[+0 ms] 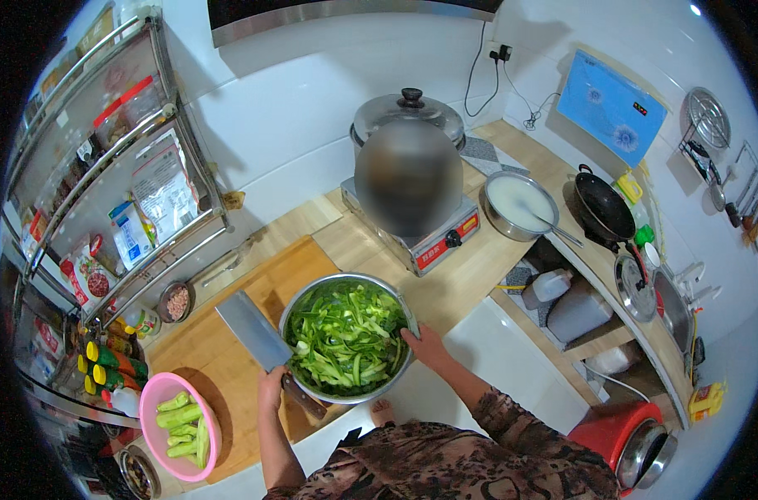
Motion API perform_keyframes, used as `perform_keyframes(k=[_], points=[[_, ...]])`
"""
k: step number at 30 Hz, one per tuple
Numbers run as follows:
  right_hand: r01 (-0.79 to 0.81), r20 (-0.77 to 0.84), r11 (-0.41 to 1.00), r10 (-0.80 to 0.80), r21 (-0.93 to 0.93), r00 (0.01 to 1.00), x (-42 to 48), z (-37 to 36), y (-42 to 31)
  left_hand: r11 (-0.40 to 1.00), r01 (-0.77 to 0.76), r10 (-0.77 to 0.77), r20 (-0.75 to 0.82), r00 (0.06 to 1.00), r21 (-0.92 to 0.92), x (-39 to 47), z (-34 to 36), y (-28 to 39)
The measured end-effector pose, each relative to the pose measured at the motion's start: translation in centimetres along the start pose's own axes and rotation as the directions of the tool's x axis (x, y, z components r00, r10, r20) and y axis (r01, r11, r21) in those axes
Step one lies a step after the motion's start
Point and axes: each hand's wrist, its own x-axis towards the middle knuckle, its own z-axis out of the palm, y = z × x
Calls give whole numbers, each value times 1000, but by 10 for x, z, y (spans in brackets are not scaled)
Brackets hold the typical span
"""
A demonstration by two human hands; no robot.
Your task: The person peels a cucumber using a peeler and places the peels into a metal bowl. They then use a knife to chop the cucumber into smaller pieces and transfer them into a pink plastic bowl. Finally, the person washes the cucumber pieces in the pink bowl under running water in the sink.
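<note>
A stainless steel bowl (410, 312) full of green vegetable peelings (347, 337) is held over the near edge of a wooden cutting board (229, 356). My right hand (427, 347) grips the bowl's right rim. On the near left side, my left hand (271, 389) closes around the neck of a cleaver (250, 328), right against the bowl. The broad blade points up and left, and the dark wooden handle sticks out below the bowl. Fingers beneath the bowl are hidden. Left on the board, a pink plastic basin (147, 412) contains several peeled green gourds (182, 419).
A lidded pot (410, 112), partly blurred, stands on a gas stove (441, 247). Right of it are a pan of cloudy white liquid (519, 200) and a black wok (604, 203). A metal rack (197, 228) and a small bowl of chopped meat (177, 302) border the board's left side.
</note>
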Motion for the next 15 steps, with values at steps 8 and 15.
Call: perform_keyframes(k=[8, 15], points=[[224, 31, 966, -230, 129, 973, 77, 45, -13, 1000, -11, 12, -61, 998, 5, 44, -5, 21], [-164, 235, 895, 68, 415, 970, 79, 35, -27, 995, -99, 94, -154, 984, -27, 29, -14, 31]])
